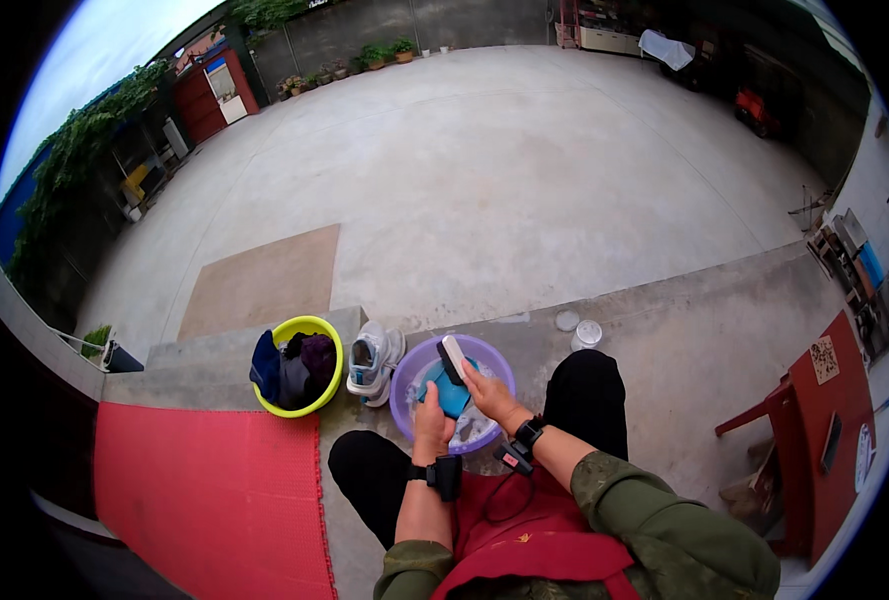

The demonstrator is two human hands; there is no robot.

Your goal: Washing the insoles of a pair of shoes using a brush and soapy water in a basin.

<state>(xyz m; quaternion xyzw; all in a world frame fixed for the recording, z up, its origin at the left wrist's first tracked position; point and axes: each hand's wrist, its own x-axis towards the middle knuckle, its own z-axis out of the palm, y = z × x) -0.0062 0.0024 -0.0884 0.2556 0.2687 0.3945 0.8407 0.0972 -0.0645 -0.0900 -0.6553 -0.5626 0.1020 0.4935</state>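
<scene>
The right hand (494, 396) is closed around a white-backed brush (455, 352), whose long axis runs up and leftward from the fingers. Left of that hand, just below the bristles, lies the blue item (451, 397), over the purple basin (398, 405). The left hand (431, 424), nearer, curls around its left side; bristle contact is unclear.

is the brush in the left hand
No, the right hand holds the brush, while the left hand holds the blue item.

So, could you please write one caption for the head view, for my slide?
Over a sudsy purple basin, the right hand holds a brush, the left hand a blue item.
</scene>
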